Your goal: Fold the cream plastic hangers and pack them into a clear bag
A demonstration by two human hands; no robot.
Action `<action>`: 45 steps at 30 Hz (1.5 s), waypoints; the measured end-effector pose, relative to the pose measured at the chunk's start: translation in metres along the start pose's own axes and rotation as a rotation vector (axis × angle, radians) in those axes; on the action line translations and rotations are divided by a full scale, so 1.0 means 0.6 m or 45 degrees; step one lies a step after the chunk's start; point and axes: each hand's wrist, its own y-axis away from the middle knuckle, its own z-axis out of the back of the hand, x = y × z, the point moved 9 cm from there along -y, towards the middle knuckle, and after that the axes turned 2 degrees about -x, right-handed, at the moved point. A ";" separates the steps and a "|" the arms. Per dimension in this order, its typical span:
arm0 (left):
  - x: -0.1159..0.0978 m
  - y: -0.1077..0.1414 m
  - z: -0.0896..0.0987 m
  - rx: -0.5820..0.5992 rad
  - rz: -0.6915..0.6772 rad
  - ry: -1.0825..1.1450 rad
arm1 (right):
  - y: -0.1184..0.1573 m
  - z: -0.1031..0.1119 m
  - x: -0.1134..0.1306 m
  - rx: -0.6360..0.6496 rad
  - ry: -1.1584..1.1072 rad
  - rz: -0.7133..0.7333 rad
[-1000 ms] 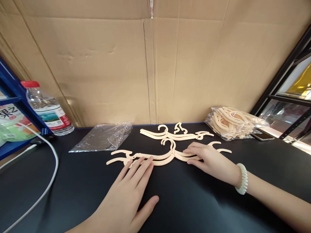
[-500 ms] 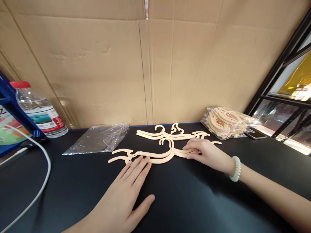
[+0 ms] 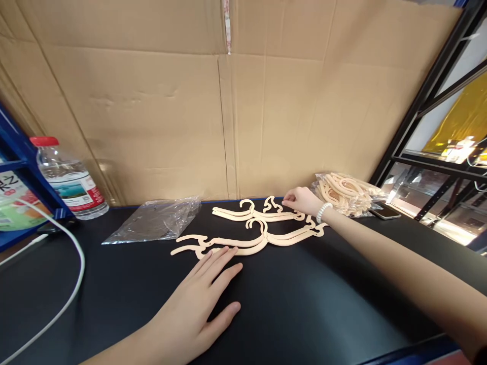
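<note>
At lower centre, passage is allowed over bare desk (image 3: 297,309) between the left grip (image 3: 200,301) and right forearm (image 3: 380,253). Mid-frame is obstructed by folding hangers (image 3: 283,242), the top by cardboard (image 3: 152,116), the left by a white cable (image 3: 82,263).

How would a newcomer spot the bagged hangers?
Follow the cardboard wall down to the black table. Toward the right there, just left of the phone, lie the bagged hangers. Unlike the loose hangers, they are heaped inside clear plastic.

I'm remotely viewing a makeshift-looking workshop: cardboard (image 3: 152,121) is backing a black table (image 3: 289,304), and metal shelving (image 3: 422,96) is standing alongside.
</note>
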 end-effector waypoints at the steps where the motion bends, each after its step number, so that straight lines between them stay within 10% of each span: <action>1: -0.001 -0.001 0.000 0.003 -0.007 0.012 | -0.012 -0.009 -0.002 0.038 0.031 -0.022; 15: -0.005 -0.004 0.005 0.013 -0.016 0.123 | -0.061 -0.064 0.005 0.372 0.172 -0.168; 29: -0.005 -0.005 0.005 0.009 -0.003 0.130 | -0.032 0.005 -0.017 -0.013 -0.058 -0.305; 34: 0.006 -0.013 0.018 -0.067 0.058 0.289 | 0.020 0.030 0.051 -0.073 -0.433 -0.176; 45: 0.040 -0.022 -0.024 -0.001 0.632 1.409 | 0.173 -0.015 0.270 0.386 -1.261 0.271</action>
